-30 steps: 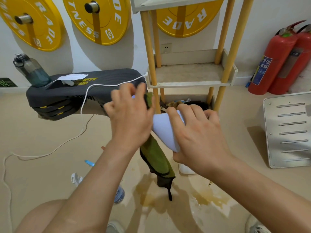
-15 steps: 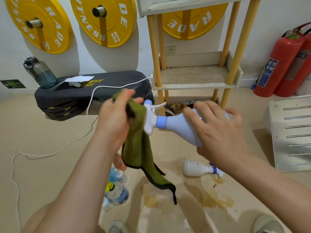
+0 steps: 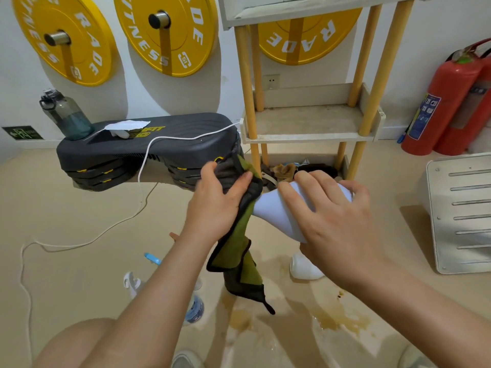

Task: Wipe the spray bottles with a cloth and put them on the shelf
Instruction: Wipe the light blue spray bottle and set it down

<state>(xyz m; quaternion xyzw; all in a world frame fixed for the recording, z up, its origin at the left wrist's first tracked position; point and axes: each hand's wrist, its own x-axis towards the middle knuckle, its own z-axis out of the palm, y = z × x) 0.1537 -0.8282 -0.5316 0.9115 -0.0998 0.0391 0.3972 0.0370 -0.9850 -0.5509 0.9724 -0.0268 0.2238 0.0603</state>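
The pale lilac spray bottle (image 3: 276, 208) is held sideways in the air in front of the wooden shelf (image 3: 310, 134), with the right hand (image 3: 334, 221) curled round its body. The left hand (image 3: 215, 205) clasps the green cloth (image 3: 239, 235) over the bottle's head. A white bottle (image 3: 303, 268) lies on the floor (image 3: 79, 221) below.

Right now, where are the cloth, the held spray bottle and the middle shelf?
cloth (image 3: 243, 229): head view, on its hanging green fold.
spray bottle (image 3: 276, 216): head view, on its pale body near the neck.
middle shelf (image 3: 305, 120): head view, on its bare board.
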